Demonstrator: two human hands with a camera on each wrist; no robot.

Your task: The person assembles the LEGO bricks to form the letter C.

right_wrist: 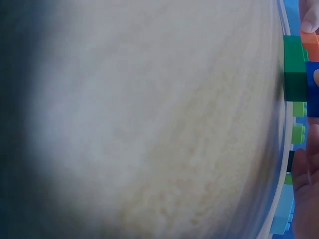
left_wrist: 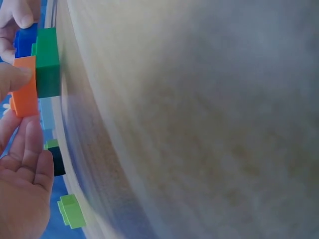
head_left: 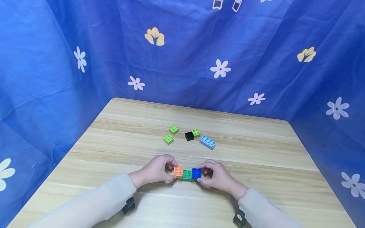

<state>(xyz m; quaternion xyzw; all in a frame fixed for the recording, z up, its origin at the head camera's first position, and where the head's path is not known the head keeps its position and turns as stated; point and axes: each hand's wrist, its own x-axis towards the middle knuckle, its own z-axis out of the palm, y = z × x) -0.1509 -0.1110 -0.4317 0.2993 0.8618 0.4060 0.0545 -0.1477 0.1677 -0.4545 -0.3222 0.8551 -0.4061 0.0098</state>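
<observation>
A long green toy building brick (head_left: pixel 187 174) lies on the table in front of the person. On its left end sits an orange brick (head_left: pixel 178 171), on its right end a dark blue brick (head_left: pixel 196 173), with a stretch of green studs showing between them. The left hand (head_left: pixel 158 168) pinches the orange brick between thumb and fingers, as the left wrist view also shows. From the other side the right hand (head_left: pixel 217 176) pinches the blue brick. In the right wrist view the green brick (right_wrist: pixel 295 68) shows its plain side beneath both.
Farther back on the wooden table (head_left: pixel 128 133) lie two lime bricks, one nearer (head_left: pixel 168 139) and one farther (head_left: pixel 173 129). A black brick (head_left: pixel 189 136) touches another lime brick (head_left: pixel 195 132). Right of them is a light blue brick (head_left: pixel 207 142). A blue patterned curtain (head_left: pixel 182 63) surrounds the table.
</observation>
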